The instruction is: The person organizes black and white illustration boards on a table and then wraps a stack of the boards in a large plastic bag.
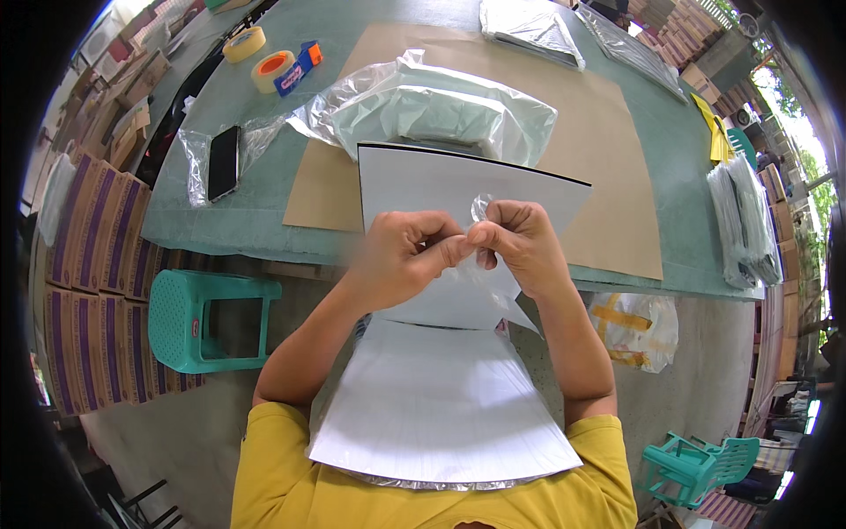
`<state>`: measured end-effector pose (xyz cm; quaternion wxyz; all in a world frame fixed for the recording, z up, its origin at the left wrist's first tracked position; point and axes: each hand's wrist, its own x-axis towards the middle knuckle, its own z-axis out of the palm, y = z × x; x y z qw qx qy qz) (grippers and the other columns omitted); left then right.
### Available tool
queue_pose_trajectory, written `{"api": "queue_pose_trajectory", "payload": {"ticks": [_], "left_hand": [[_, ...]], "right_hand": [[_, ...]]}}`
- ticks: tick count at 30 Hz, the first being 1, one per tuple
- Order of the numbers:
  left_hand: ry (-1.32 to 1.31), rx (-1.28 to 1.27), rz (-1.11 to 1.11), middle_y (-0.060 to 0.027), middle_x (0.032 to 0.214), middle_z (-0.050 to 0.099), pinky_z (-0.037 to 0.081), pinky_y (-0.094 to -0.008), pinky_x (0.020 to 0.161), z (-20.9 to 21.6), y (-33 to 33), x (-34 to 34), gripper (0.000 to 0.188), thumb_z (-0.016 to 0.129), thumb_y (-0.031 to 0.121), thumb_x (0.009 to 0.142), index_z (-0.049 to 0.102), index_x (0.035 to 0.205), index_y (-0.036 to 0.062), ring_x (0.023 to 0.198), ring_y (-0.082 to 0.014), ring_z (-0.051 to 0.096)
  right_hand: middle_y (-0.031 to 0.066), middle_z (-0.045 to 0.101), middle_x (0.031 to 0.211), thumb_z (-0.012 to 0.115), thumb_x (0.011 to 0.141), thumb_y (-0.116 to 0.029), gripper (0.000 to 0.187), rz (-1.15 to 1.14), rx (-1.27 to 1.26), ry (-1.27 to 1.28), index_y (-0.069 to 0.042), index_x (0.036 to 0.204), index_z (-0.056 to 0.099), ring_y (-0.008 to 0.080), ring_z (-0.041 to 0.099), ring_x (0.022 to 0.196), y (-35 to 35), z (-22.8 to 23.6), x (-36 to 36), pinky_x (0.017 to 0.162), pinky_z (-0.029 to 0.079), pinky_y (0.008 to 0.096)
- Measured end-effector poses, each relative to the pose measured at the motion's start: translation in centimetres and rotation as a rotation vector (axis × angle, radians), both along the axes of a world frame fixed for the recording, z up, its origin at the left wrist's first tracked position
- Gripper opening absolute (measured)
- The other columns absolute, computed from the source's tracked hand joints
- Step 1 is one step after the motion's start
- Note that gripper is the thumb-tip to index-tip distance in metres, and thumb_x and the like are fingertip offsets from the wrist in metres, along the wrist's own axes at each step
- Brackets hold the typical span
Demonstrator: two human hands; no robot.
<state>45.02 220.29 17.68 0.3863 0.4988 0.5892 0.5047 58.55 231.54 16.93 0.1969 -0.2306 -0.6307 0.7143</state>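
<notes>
My left hand point(405, 256) and my right hand point(522, 242) meet at the front edge of the table, fingertips pinched together. A thin piece of clear plastic film point(480, 206) sticks up at the right fingers, and more of it hangs below; its full shape is hard to make out. Behind the hands, a white sheet with a dark top edge point(423, 181) leans on the table edge. On my lap lies a stack of white sheets point(441, 401) with shiny plastic along its near edge. A crumpled clear plastic bag point(441, 106) rests beyond the leaning sheet.
Brown paper point(617, 212) covers part of the green table point(264, 203). To the left are a phone point(224, 164), tape rolls point(244, 44) and a tape dispenser point(298, 68). Plastic-wrapped packs point(745, 220) lie right. A green stool point(181, 322) stands by stacked boxes point(88, 344).
</notes>
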Motion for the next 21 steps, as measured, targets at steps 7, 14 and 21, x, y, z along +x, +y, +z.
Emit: {"api": "queue_pose_trajectory", "payload": {"ticks": [7,14,21], "left_hand": [[-0.128,0.045,0.004,0.0009,0.058,0.051,0.033,-0.0155,0.040,-0.3,-0.1,-0.1,0.020,0.057,0.019,0.081,0.058,0.072,0.0012,0.048,-0.0030,0.046],[-0.042,0.028,0.021,0.0006,0.060,0.052,0.034,-0.0154,0.040,-1.0,-0.2,0.0,0.018,0.058,0.018,0.080,0.056,0.072,0.0022,0.049,-0.0027,0.046],[-0.095,0.057,0.068,-0.0001,0.062,0.053,0.034,-0.0159,0.041,-1.9,-0.6,-0.8,0.014,0.059,0.013,0.079,0.055,0.072,0.0011,0.051,-0.0034,0.047]], "right_hand": [[0.0006,0.049,0.053,0.069,0.071,-0.022,0.029,0.087,-0.023,0.015,-0.003,0.059,0.051,0.0066,0.046,0.049,0.1,0.4,0.3,0.043,0.037,0.0195],[-0.0007,0.047,0.056,0.064,0.075,-0.027,0.029,0.121,-0.178,0.079,-0.004,0.064,0.050,0.0067,0.045,0.051,0.1,-0.9,0.7,0.046,0.036,0.0201],[0.0016,0.048,0.057,0.063,0.076,-0.026,0.027,0.048,-0.247,0.041,-0.004,0.066,0.051,0.0090,0.047,0.052,0.6,-2.3,2.1,0.048,0.037,0.0217]]}}
